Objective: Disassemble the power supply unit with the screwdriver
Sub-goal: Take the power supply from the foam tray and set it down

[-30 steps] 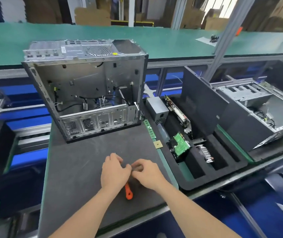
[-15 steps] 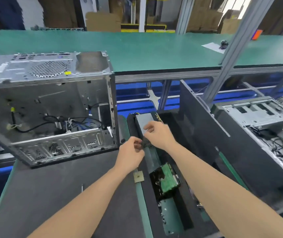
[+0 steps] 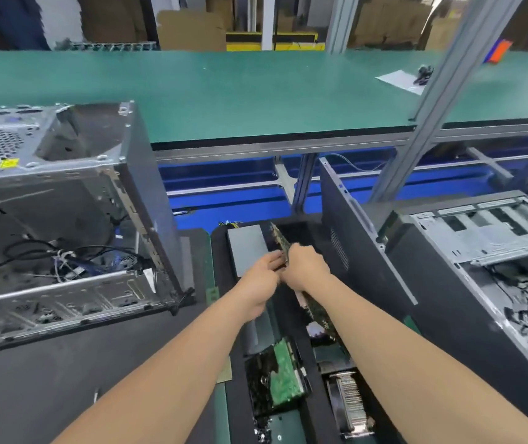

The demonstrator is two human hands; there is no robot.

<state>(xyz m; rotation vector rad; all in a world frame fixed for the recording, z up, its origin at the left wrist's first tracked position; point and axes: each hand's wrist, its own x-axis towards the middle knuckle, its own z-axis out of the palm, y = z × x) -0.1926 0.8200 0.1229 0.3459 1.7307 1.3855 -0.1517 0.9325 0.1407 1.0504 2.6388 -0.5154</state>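
Both hands are being held together over the black foam tray point(image 3: 222, 270), forearms being stretched forward from the bottom edge, wrists near straight. Left hand point(image 3: 261, 280) is being smeared by motion blur, its fingers bent toward the right hand point(image 3: 309, 269). The right hand's fingers are being curled leftward, and the fingertips of the two are touching or almost. Power supply unit point(image 3: 245, 248), a plain grey box, is being seated in the tray's far left slot, just beyond and left of the grip, with its near right corner being covered by the left hand. The fingers of both hands are being closed narrow right at the top edge of a circuit board point(image 3: 279, 239), which is standing on edge in the next slot. It cannot be told whether the board, or anything else, is actually being pinched. Nearer in the tray, a hard drive point(image 3: 283, 376) with its green board up and a finned heatsink point(image 3: 349, 402) are being stored in separate slots. The tray is being flanked by an open computer case point(image 3: 63, 219) on the dark mat point(image 3: 31, 389) at left and a dark side panel point(image 3: 352, 241) leaning at right, with a second case point(image 3: 480, 235) beyond it. The green bench point(image 3: 256, 91) is being seen behind.
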